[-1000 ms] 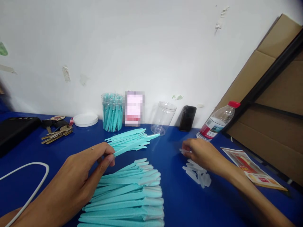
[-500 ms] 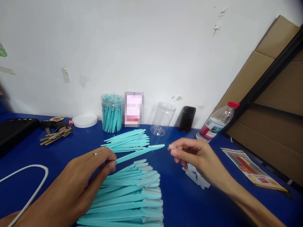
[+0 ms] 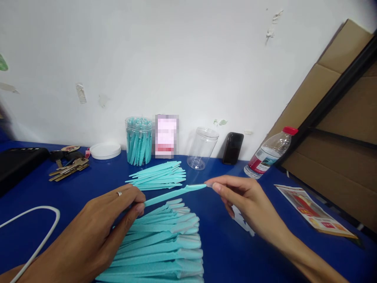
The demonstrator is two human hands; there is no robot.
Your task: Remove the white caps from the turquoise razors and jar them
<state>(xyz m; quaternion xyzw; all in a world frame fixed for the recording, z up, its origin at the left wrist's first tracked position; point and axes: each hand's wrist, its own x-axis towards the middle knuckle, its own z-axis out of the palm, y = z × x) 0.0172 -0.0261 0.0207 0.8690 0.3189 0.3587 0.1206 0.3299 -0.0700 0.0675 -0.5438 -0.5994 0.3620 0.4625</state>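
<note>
A single turquoise stick (image 3: 173, 193) is pinched at its left end by my left hand (image 3: 114, 212). My right hand (image 3: 241, 196) grips a small clear cap (image 3: 210, 184) between thumb and fingertips, and the cap meets the stick's right tip. Below the stick lies a large pile of turquoise sticks (image 3: 165, 243), many with clear covers on their right ends. Behind it is a smaller stack of turquoise sticks (image 3: 160, 175). Loose clear caps (image 3: 243, 222) lie on the blue table, partly hidden beneath my right hand.
Along the wall stand a jar full of sticks (image 3: 139, 141), an empty clear jar (image 3: 203, 148), a phone (image 3: 233, 148) and a water bottle (image 3: 269, 153). A white lid (image 3: 105, 150) and keys (image 3: 69, 169) lie left; a printed packet (image 3: 316, 212) lies right.
My right hand has moved slightly left with the cap, closing the gap to the stick's tip. The stick's right end sits a little lower; my left hand has barely moved.
</note>
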